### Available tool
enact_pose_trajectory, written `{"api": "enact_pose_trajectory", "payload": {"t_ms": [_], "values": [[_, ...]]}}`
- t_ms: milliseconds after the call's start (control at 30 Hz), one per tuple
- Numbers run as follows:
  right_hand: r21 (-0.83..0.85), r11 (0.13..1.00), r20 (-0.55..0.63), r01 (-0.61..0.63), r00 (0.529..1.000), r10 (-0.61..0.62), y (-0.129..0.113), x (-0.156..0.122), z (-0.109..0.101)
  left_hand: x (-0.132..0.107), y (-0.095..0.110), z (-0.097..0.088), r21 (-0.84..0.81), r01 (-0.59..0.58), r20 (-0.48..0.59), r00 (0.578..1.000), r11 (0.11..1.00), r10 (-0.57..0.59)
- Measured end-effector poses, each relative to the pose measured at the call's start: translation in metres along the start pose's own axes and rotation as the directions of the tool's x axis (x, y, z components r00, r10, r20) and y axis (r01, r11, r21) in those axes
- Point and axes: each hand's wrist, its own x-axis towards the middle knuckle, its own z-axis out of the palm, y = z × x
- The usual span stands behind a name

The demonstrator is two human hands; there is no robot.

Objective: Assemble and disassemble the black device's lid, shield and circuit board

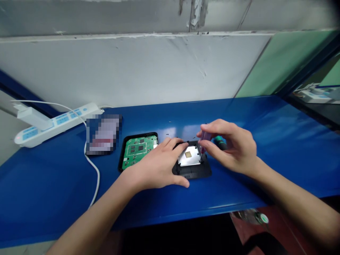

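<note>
A black plastic cover (192, 173) lies flat on the blue table, with a silver metal plate (195, 161) on it that has a small tan square pad. My left hand (162, 163) braces the cover's left side, fingers at the far edge and thumb near the front edge. Between thumb and fingers my right hand (233, 147) pinches a screwdriver with a see-through purple handle (205, 137). It points down at the plate's right edge; its tip is hard to make out. Left of the cover, a green circuit board (136, 150) sits in a black case, partly behind my left hand.
Several small dark screws (167, 134) lie behind the cover. A green-and-black handle (220, 142) shows behind my right hand. At left are a phone with a blurred screen (104, 134), a white power strip (62, 122) and a white cable (97, 173). Below the table is a bottle (251, 216).
</note>
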Motion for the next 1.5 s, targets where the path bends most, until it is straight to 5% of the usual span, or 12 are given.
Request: {"api": "enact_pose_trajectory", "payload": {"t_ms": [200,333,533,700,800,1200,1500], "values": [[-0.024,0.993,-0.335,-0.117,0.937,0.102,0.005,0.001,0.003,0.0,-0.003,0.002,0.007,-0.033,-0.025,0.999,0.999,0.033],[-0.031,0.98,-0.427,-0.198,0.889,0.166,0.009,0.004,0.005,0.0,-0.001,-0.001,-0.041,-0.037,-0.035,0.999,0.998,0.036],[-0.02,0.943,-0.37,-0.331,0.879,0.301,0.01,0.003,0.008,0.002,-0.001,-0.012,-0.095,0.029,-0.243,0.969,0.995,-0.051],[-0.015,0.922,-0.237,-0.387,0.897,0.372,0.01,0.001,0.01,0.004,-0.009,-0.018,-0.124,0.111,-0.546,0.822,0.986,-0.161],[-0.032,0.921,-0.195,-0.388,0.906,0.375,0.011,0.0,0.01,0.005,-0.011,-0.019,-0.124,0.126,-0.583,0.793,0.984,-0.175],[-0.108,0.908,-0.145,-0.405,0.91,0.389,0.015,-0.001,0.01,0.006,-0.01,-0.015,-0.06,0.2,-0.437,0.876,0.978,-0.206],[0.003,0.923,-0.259,-0.384,0.891,0.372,0.008,0.003,0.009,0.005,-0.011,-0.012,0.027,0.17,-0.376,0.915,0.985,-0.148]]}}
